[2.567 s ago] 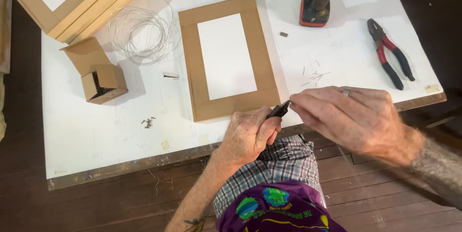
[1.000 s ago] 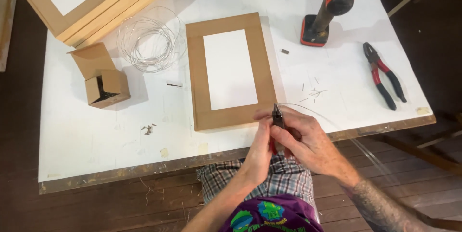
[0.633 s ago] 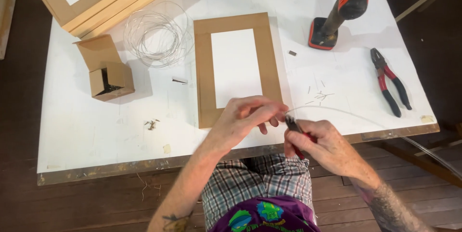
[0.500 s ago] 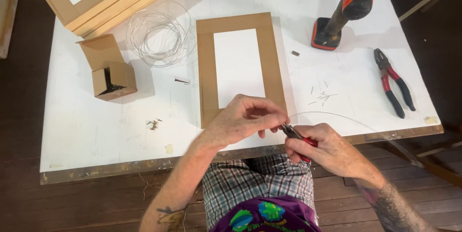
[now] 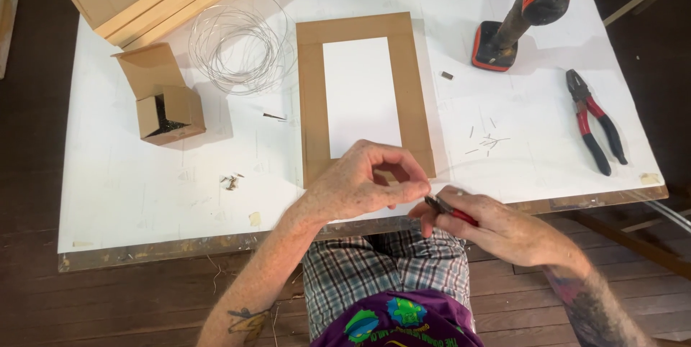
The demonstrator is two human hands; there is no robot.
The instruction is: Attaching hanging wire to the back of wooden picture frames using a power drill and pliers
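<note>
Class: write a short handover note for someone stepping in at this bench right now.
Left hand: fingertips pinched at the tip of the small red-handled tool.
Right hand: gripping that tool over the table edge.
Cardboard frame lies flat just beyond the hands; wire coil and open small box to its left; drill and pliers to its right.
Done or left: cannot tell from this view.

Left hand (image 5: 360,188) now off the frame (image 5: 363,95), fingertips pinched at the cutters (image 5: 450,210); right hand (image 5: 497,228) lower, nearer the table (image 5: 144,196) edge
</note>
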